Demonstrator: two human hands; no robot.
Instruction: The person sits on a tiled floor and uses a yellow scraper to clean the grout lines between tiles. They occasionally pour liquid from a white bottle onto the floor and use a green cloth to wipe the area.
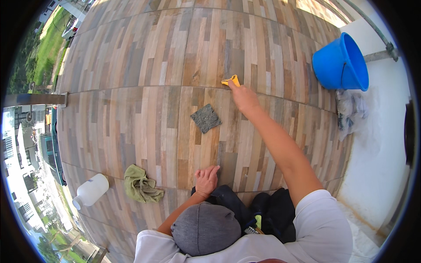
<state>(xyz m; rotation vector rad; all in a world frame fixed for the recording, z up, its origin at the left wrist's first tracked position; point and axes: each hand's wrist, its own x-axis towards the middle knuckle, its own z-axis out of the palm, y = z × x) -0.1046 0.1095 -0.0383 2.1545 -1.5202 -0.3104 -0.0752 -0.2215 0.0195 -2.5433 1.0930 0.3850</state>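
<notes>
My right hand (245,99) is stretched forward, its fingers closed round a small yellow hand tool (230,81). The tool touches the wood-look tiled floor (158,52) at or close to a joint between tiles; its working end is too small to make out. My left hand (206,180) rests on the floor beside my knees, fingers stretched out and holding nothing. Between my hands lies a square dark grey scouring pad (206,118), flat and untouched. A crumpled olive-green cloth (142,184) lies to the left of my left hand.
A white plastic bottle (92,190) lies on its side at the left. At the far right, a blue bucket (340,62) stands near the white wall (372,153), with a clear plastic bag (352,110) beside it. Metal railing (35,100) borders the left side.
</notes>
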